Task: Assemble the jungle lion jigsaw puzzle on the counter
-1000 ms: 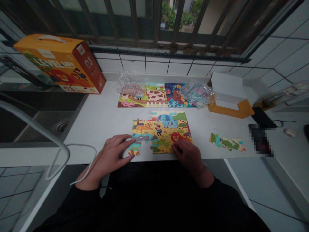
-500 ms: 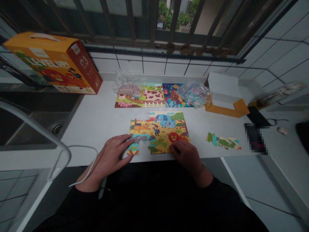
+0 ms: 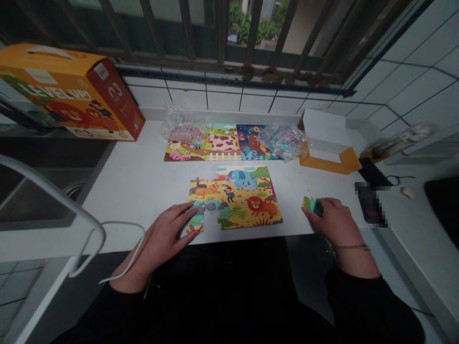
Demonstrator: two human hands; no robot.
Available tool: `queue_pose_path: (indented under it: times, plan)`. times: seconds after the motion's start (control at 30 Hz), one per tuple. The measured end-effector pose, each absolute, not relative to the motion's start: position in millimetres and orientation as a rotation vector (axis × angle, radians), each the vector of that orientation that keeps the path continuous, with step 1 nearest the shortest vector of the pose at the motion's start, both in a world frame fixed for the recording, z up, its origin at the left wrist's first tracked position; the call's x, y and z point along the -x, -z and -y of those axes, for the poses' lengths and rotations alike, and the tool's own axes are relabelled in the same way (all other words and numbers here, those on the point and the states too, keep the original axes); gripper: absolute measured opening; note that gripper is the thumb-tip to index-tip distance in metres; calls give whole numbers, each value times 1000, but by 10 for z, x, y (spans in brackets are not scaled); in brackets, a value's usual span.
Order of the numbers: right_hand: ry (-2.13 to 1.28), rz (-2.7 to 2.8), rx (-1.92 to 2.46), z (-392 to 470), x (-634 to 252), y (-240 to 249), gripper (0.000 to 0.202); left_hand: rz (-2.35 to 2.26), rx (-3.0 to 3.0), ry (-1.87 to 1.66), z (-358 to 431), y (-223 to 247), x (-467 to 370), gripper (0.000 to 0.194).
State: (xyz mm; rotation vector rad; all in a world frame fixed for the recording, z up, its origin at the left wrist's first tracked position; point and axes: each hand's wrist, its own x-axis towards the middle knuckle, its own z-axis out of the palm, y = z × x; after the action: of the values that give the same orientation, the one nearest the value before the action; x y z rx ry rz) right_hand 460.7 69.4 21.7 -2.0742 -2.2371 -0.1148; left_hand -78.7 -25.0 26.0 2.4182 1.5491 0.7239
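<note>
In the head view, the partly joined jigsaw (image 3: 247,198) lay flat near the middle of the counter (image 3: 136,191), with lions, elephants and a hippo showing and a gap in its lower edge at about seven o'clock. The left hand (image 3: 163,231) rested at its eight o'clock side, thumb and fingers spread apart, the tips touching the left edge by the hippo and the piece below. At three to four o'clock, well apart from the jigsaw, the right hand (image 3: 339,222) reached over loose green and turquoise pieces (image 3: 307,202), partly hiding them; whether its fingers were pinching one or only touching it, I could not tell. A bracelet (image 3: 351,247) circled that wrist. At twelve o'clock lay printed farm and night scenes (image 3: 224,142), partly covered by a left plastic bag (image 3: 186,131) and a right plastic bag (image 3: 283,138). An open orange carton (image 3: 324,165) sat between two and three o'clock, and the "LEVEL UP!" box (image 3: 64,105) stood upright at ten.
</note>
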Motion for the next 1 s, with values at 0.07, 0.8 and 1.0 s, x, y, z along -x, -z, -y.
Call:
queue_pose_path:
  times: [0.07,0.8,1.0]
  plan:
    - [48,2243,2079,-720,-4766,-162,54,-1560,-2406,-725,237,-254,741,50]
    - [-631,1884,1688,-953,-3939,-556,40,-1584,-2416,-774,220,-161,635,50]
    - [-1258,1926,1315,-892,-3043,-490,46,-1614,-2408,-815,215,-149,606,49]
